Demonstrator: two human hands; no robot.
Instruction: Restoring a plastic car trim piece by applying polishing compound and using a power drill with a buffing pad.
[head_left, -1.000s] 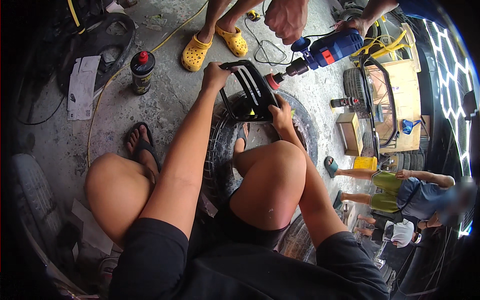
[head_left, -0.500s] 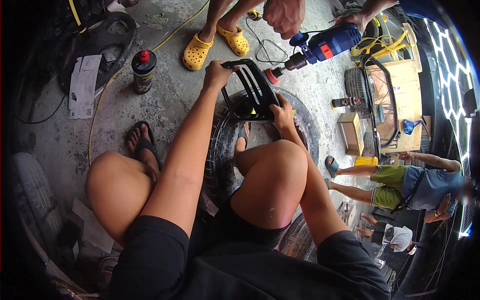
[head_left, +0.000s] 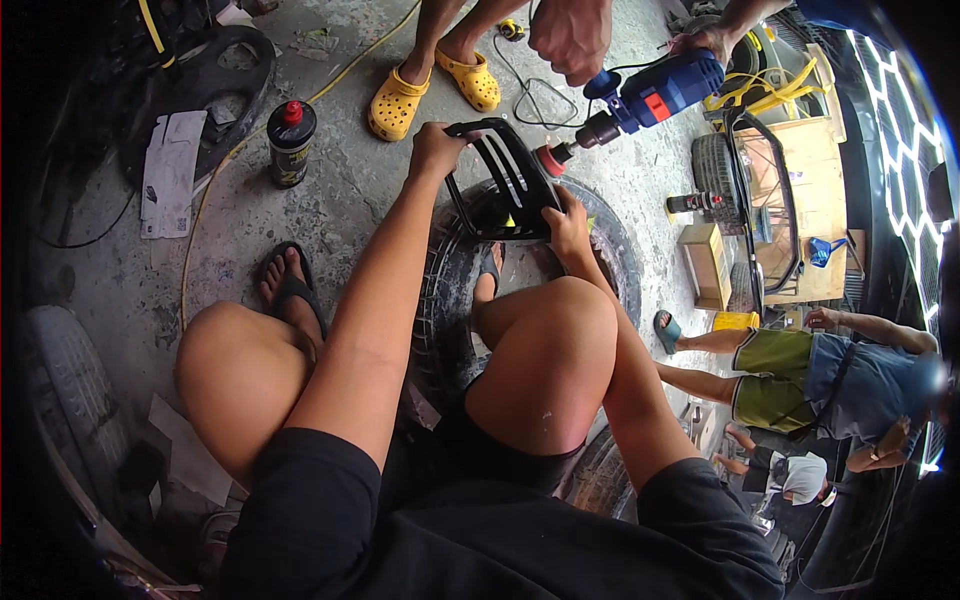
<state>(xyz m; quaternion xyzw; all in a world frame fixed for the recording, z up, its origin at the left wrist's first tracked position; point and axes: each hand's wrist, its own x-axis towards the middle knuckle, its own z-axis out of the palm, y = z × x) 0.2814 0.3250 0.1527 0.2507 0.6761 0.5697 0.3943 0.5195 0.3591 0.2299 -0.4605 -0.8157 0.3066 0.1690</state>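
A glossy black slotted panel, like a plastic car trim piece, is held up above a tire. My left hand grips its upper left corner, fingers closed over the frame. Along the lower right edge, my right hand is closed on the panel with the thumb on its face. A co-worker's hand and another hand hold a blue power drill. The drill's round red pad meets the panel's right edge; whether it is spinning cannot be told.
A dark bottle with a red cap stands on the floor at left, near flattened cardboard and a yellow hose. The co-worker's yellow clogs are beyond the panel. At right are a wooden box, another bottle and a person walking.
The drill and its pad have shifted slightly down along the panel's right edge. My hands keep their grip almost in place. At right, the walking person's legs and arm have moved.
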